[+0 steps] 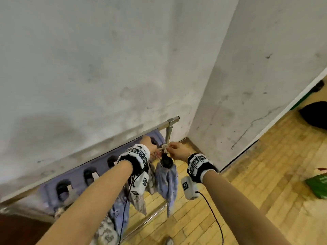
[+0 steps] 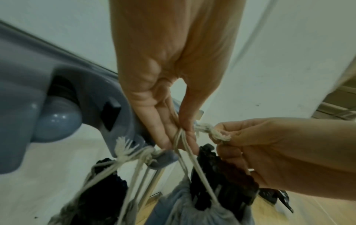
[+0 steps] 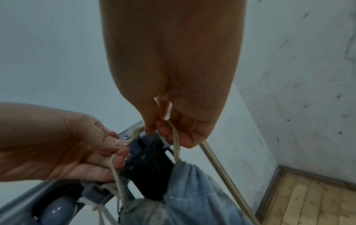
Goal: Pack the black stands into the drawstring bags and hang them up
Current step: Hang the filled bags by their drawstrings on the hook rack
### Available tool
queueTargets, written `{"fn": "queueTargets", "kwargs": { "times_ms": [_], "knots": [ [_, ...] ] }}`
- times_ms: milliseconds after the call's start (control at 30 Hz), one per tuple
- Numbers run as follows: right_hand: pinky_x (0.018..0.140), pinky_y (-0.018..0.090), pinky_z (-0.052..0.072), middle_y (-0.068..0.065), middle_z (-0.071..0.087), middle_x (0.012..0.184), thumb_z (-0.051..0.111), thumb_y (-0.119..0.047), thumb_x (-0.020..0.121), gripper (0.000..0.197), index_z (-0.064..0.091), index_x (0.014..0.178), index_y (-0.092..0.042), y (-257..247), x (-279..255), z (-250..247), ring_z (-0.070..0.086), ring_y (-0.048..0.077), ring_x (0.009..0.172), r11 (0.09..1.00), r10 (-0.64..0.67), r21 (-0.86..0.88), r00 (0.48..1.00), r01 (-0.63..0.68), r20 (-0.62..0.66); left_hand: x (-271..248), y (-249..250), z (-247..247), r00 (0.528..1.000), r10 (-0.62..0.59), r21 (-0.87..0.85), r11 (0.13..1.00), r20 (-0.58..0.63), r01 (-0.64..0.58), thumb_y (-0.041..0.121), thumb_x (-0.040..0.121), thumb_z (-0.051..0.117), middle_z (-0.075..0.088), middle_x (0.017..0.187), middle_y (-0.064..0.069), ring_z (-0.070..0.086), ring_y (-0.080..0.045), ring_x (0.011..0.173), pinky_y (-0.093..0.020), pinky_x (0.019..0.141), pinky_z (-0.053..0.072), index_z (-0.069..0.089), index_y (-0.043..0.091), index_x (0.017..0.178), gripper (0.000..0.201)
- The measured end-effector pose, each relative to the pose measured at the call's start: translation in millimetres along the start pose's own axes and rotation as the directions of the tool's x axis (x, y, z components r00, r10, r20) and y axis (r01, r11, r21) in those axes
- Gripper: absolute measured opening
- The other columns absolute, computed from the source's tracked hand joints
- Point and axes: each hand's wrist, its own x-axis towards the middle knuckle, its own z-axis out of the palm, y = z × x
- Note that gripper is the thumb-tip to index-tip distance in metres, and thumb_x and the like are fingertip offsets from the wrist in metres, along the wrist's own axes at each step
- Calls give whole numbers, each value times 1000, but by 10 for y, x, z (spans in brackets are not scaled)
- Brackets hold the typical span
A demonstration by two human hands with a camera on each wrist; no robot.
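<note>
A blue drawstring bag hangs by the right end of the blue-grey hook rack, and a black stand sticks out of its mouth. My left hand pinches two white cords just above the bag. My right hand pinches the knotted cord end beside it. In the right wrist view my right hand holds a cord loop above the stand and the bag. The left hand is close on the left.
A neighbouring bag's knotted cord hangs on a rack hook, with a black stand in that bag. More patterned bags hang to the left. A metal rail stands by the wall corner. A green bag lies on the wooden floor.
</note>
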Motion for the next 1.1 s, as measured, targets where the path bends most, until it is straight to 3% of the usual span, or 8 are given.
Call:
{"fn": "queueTargets", "kwargs": {
  "times_ms": [167,267,300,367,433,600,767,1100],
  "knots": [
    [43,19,36,2,47,63,49,-16,99,18,52,82,-10,91,310,-40,43,14,52,994,-26,-101,997,33,72,-238,192,-91,966,246,-60,966,-76,-251,38,67,82,56,65,2,59,-24,68,-29,71,55,47,17,71,42],
    [57,26,39,-3,48,64,49,-16,98,22,53,77,-16,135,392,-59,45,12,57,984,-57,-160,992,74,110,-216,182,-227,622,721,-331,693,306,-641,31,79,68,61,93,-20,59,-38,85,-43,79,50,43,-26,91,64],
    [62,27,39,-4,48,65,49,-15,98,19,55,80,-13,145,407,-77,46,13,60,977,-68,-194,990,91,126,-164,252,-210,629,724,-289,690,283,-664,21,82,64,57,96,-24,56,-45,92,-48,83,48,56,-13,90,36],
    [61,25,39,-3,49,65,48,-12,97,18,56,81,-9,175,419,-106,47,15,63,961,-72,-252,985,110,156,-353,446,-149,929,366,-59,930,58,-363,13,89,60,55,88,-13,59,-37,95,-40,83,49,51,-3,89,18],
    [57,24,40,5,52,67,46,-8,96,18,59,85,-1,227,430,-113,48,14,58,959,-54,-263,979,105,194,-416,377,99,997,40,330,942,61,-58,9,94,51,48,74,-8,53,-23,68,-31,68,46,46,5,74,21],
    [50,16,44,3,55,65,45,-3,95,19,57,81,-10,285,399,-69,53,14,57,982,-47,-169,979,81,198,-244,289,300,987,-64,314,943,-146,108,7,92,52,44,63,-6,45,-20,54,-30,63,42,41,9,67,27],
    [48,12,43,4,54,65,47,-5,96,24,52,74,-12,347,408,-31,56,10,56,987,-72,-130,981,96,178,-175,270,342,991,-83,307,945,-103,111,10,91,54,64,95,-15,64,-33,91,-32,66,45,55,0,107,19],
    [63,16,42,-1,61,82,63,-11,90,14,64,103,-8,348,363,-81,55,11,76,988,-70,-131,989,87,128,-268,231,56,986,-74,-60,995,150,84,3,81,67,69,88,-15,69,-30,84,-38,81,57,61,-3,95,16]
  ]
}}
